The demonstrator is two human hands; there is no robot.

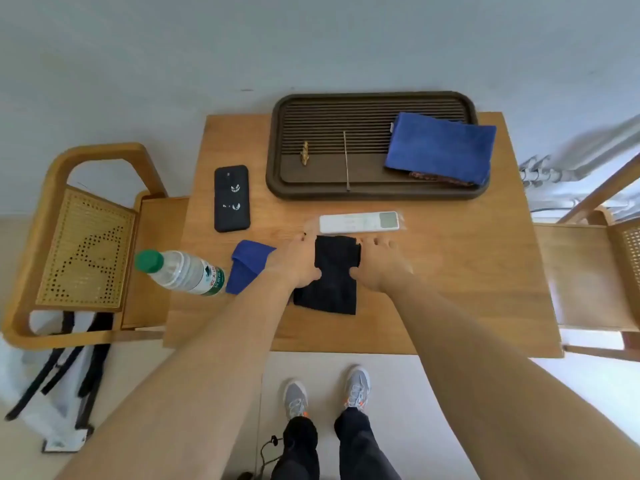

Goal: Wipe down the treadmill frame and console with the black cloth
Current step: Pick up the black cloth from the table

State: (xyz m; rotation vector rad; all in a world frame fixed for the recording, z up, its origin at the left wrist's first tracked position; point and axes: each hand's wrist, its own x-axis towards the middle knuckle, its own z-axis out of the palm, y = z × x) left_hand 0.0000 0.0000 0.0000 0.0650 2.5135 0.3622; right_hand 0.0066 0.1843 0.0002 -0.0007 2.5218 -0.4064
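the black cloth point(332, 271) lies folded on the wooden desk point(450, 271), near its front edge and about midway across. both hands are on it: the left hand point(296, 261) pinches the cloth's left edge, thumb tucked into the fabric, and the right hand point(379, 265) pinches the right edge the same way, fingers stretched forward on the desk. the cloth is bunched narrow between the two thumbs. just beyond the fingertips sits a white remote control point(360, 222) in a clear wrapper. a small blue cloth point(247, 265) lies beside the left hand, and a plastic water bottle point(180, 271) with a green cap stands at the desk's left edge. a black phone point(232, 198) lies farther back, beside a dark slatted tea tray point(287, 168) that holds a folded blue towel point(440, 148).
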